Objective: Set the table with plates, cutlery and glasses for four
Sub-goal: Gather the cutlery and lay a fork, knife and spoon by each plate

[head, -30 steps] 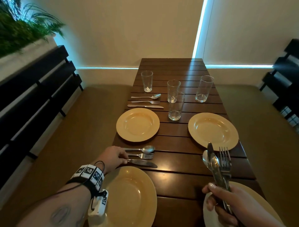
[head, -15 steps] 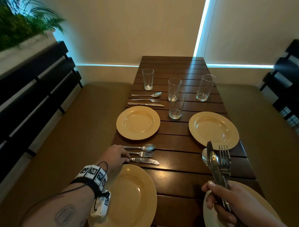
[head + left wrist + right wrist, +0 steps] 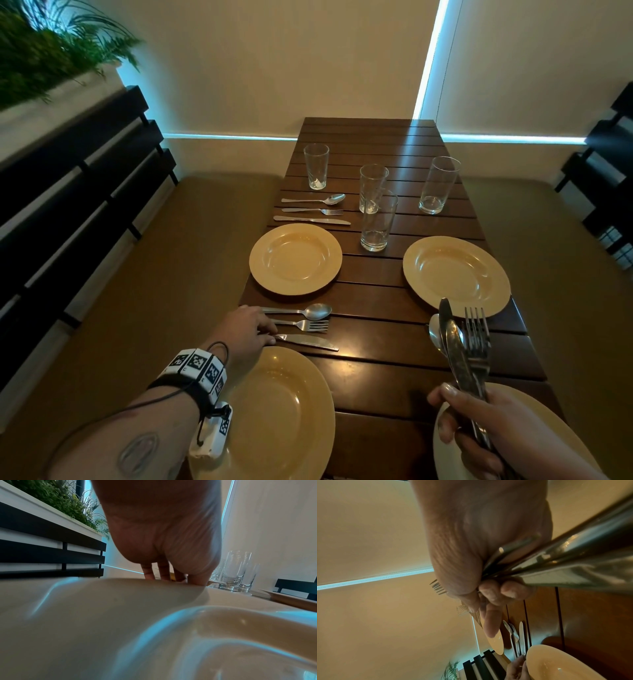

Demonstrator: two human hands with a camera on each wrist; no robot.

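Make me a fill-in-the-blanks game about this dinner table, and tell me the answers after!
1. The number of yellow plates on the table is ____.
2. The right hand holds a bunch of ____.
3. The left hand touches the handle of the near knife, which lies beside a fork and a ____.
4. The number of empty glasses standing on the table is ____.

Answers: four; cutlery; spoon; four
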